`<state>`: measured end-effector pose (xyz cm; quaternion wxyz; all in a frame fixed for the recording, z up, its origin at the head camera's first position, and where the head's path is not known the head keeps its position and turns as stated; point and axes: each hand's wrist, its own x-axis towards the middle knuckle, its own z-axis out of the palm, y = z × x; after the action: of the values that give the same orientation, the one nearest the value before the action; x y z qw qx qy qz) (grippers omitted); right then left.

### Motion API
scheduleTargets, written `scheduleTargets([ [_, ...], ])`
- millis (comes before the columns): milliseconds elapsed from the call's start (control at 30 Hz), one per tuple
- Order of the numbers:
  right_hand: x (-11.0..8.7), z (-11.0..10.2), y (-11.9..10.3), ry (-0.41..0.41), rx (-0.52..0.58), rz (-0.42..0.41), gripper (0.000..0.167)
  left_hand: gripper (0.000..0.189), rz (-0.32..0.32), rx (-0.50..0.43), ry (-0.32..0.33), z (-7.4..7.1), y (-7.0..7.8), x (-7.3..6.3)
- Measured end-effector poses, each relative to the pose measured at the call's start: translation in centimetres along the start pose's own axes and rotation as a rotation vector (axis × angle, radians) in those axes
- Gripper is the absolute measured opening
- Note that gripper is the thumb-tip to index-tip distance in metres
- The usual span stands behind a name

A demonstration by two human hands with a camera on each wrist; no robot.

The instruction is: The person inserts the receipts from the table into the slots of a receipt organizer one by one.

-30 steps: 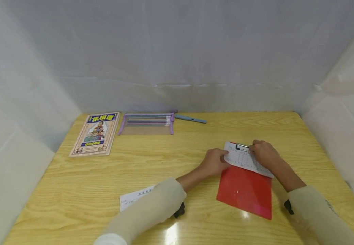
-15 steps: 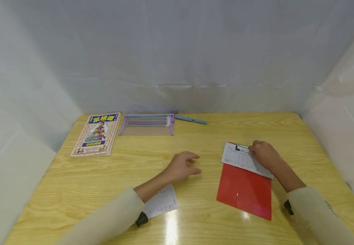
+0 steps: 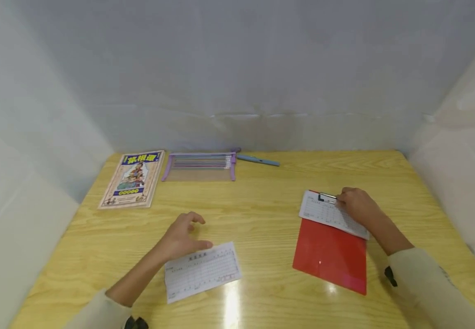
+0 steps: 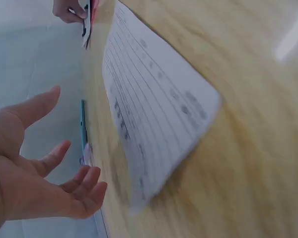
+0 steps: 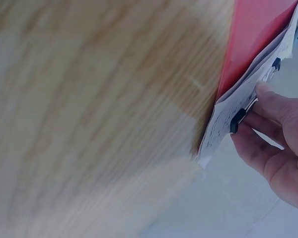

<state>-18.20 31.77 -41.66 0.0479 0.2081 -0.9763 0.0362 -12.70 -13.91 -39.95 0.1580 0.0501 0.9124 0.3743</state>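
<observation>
My right hand (image 3: 358, 206) pinches the metal clip (image 3: 327, 197) at the top of a red clipboard (image 3: 331, 256). Printed form sheets (image 3: 324, 214) lie under that clip, covering the board's upper part; the right wrist view shows thumb and fingers around the clip (image 5: 250, 105). Over on the left, my left hand (image 3: 182, 237) hovers beside a loose printed form (image 3: 202, 273), thumb near its upper edge and fingers spread. Nothing is between those fingers. In the left wrist view the loose form (image 4: 149, 94) lies on the table with one corner slightly raised.
A booklet with a colourful cover (image 3: 132, 179) lies at the back left. Beside it are a clear pencil pouch with purple trim (image 3: 200, 176) and a blue pen (image 3: 259, 160). Pale sheeting (image 3: 237, 73) walls off the wooden table's (image 3: 262, 292) back and sides.
My left hand has let go of the sheets on the clipboard and moved left to the loose form, uncovering it. The right hand stays on the clip.
</observation>
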Motion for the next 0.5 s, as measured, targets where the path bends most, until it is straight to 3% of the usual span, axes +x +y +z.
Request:
scheduleTargets([
  [100, 0.0, 0.0, -0.1, -0.014, 0.001, 0.018, 0.017, 0.063, -0.021, 0.037, 0.007, -0.4, -1.1, -1.3],
  [233, 0.0, -0.1, -0.2, -0.034, 0.016, 0.031, 0.017, 0.068, -0.085, 0.089, 0.065, -0.2, -2.3, -3.0],
  [367, 0.1, 0.0, -0.2, -0.041, 0.025, 0.041, 0.018, 0.077, -0.144, 0.109, 0.093, 0.2, -2.7, -4.5],
  [500, 0.2, 0.0, -0.2, -0.042, 0.014, 0.05, 0.018, 0.075, -0.157, 0.147, 0.102, 1.0, -2.8, -5.8],
])
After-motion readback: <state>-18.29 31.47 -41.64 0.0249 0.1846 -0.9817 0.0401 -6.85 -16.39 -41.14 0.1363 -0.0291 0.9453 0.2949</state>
